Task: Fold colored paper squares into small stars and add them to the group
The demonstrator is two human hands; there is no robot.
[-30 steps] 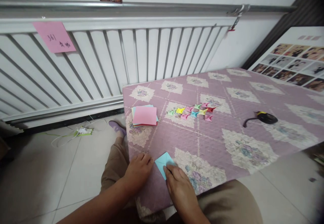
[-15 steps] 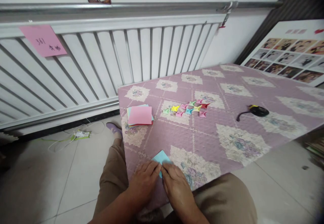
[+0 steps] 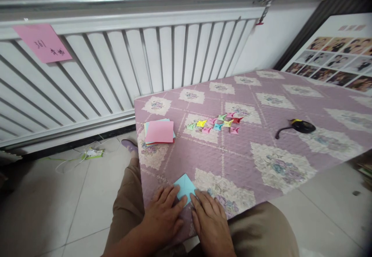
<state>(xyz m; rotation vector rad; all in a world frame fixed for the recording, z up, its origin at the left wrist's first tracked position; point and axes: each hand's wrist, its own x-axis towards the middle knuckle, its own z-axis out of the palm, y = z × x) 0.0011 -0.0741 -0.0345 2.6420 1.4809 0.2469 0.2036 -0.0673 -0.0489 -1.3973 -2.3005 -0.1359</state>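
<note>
Left hand point(image 3: 163, 213) and right hand point(image 3: 212, 221), flattened, touch the paper point(image 3: 185, 185) between them: likely light, easily creased; hold edges.

Radiator point(image 3: 162, 55): bright and pale, its slats slanting more steeply toward my left through wide-lens stretch.
Pipe point(image 3: 174, 0): a streak of glare along the metal.
Counter point(image 3: 192, 156): soft, even light, source out of my view.
My fingers point(image 3: 205, 202): slightly soft, faint shade beneath.
Blue paper point(image 3: 185, 187): bright, fine creases hard to make out.
Floor point(image 3: 87, 206): grey, darkening at lower left.
Photo board point(image 3: 334, 26): stretched, blurry near the edge.
</note>
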